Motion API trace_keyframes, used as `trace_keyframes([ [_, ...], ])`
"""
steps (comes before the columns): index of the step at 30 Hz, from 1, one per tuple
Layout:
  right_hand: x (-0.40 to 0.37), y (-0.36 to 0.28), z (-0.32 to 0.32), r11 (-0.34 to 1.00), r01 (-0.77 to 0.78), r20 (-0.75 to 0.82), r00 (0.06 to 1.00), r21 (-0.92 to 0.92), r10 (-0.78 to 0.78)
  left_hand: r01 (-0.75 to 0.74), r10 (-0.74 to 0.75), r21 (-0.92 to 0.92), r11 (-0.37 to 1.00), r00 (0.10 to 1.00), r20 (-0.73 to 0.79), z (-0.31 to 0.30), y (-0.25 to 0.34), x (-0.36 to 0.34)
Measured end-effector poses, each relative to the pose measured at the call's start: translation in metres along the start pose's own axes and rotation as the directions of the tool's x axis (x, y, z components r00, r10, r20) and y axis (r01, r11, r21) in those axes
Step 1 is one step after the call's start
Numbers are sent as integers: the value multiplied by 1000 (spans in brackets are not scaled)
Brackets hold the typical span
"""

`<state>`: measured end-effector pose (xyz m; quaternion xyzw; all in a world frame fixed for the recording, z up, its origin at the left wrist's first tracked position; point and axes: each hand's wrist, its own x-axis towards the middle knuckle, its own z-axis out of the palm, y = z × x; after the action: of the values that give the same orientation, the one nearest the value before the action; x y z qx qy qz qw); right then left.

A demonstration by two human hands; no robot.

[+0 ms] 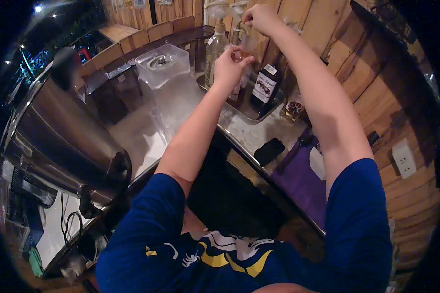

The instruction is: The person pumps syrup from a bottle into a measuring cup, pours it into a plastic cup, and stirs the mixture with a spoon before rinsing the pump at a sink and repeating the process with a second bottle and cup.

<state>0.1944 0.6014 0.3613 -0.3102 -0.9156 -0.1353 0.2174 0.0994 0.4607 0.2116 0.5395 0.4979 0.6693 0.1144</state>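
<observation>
Both my arms reach forward over a metal tray (264,117) that holds several bottles. My left hand (232,64) has its fingers bent together near the neck of a bottle; what they grip is too small to make out. Higher up, my right hand (261,20) is closed, with thumb and fingers pinched beside a bottle top covered in pale wrap (239,7). Left of my hands stands a clear glass bottle (214,53), also with a wrapped top. A dark bottle with a white label (265,85) stands upright on the tray, right of my left hand.
A large metal container (66,132) stands at the left. Behind it is a translucent plastic box (164,66). A patterned round object (293,108), a black item (269,151) and a purple cloth (300,180) lie at the right. A wooden wall carries a socket (404,158).
</observation>
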Motion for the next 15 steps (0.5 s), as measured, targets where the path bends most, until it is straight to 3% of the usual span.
trace_keyframes([
  [3, 2, 1, -11, 1000, 13, -31, 999, 6, -13, -2, 3, -96, 995, 1000, 8, 2, 2, -1],
  [6, -20, -39, -46, 983, -61, -27, 997, 174, 66, -19, 21, -132, 991, 1000, 16, 1, 4, 0],
  [9, -15, -39, -60, 958, -27, -47, 998, 285, 42, -16, 22, -168, 986, 999, 38, 1, 4, 4],
  [12, -11, -47, -83, 984, -138, -56, 988, 114, 145, -26, 33, -195, 980, 999, 34, 0, 6, 5],
  [15, -11, -54, -96, 985, -134, -39, 989, 111, 139, -14, 17, -164, 986, 1000, 16, -3, 12, 5],
])
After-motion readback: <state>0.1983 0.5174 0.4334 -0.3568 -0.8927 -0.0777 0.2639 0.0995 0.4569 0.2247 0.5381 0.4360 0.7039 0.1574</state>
